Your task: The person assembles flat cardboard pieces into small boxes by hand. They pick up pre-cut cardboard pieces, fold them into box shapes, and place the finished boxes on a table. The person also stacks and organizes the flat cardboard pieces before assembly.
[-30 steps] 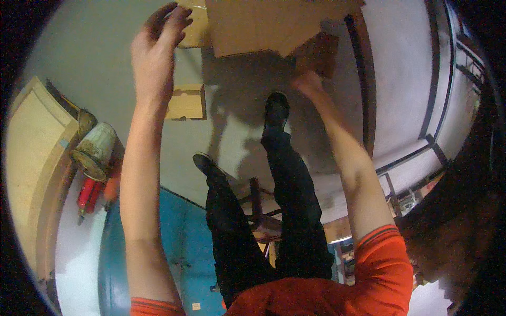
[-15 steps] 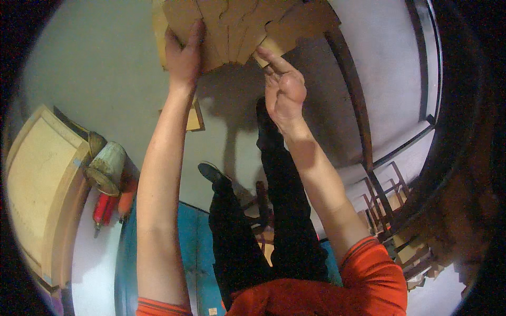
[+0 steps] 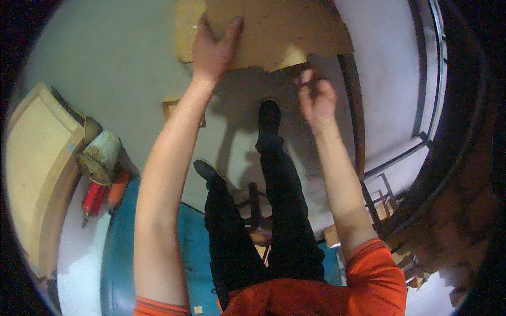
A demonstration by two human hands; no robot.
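The floor [image 3: 100,63] spreads under everything, with a blue panel [image 3: 126,247] at the lower left. The brown cardboard [image 3: 284,31] fills the top centre, cut off by the upper edge; what bears its weight is out of view. The left hand [image 3: 213,58] lies over the cardboard's lower left part, thumb and fingers spread apart; such a spread would suit steadying a broad sheet rather than pinching it, though how firmly it presses cannot be told. The right hand [image 3: 318,100] is apart from the cardboard, just below its lower right edge, its blurred fingers partly bent with a gap to the thumb, and nothing shows in it. That seems to leave the left hand as the steadying one. A small box [image 3: 171,108] sits on the floor, partly hidden by the left forearm. A pale flap [image 3: 291,57] shows at the cardboard's lower edge, near the right fingers.
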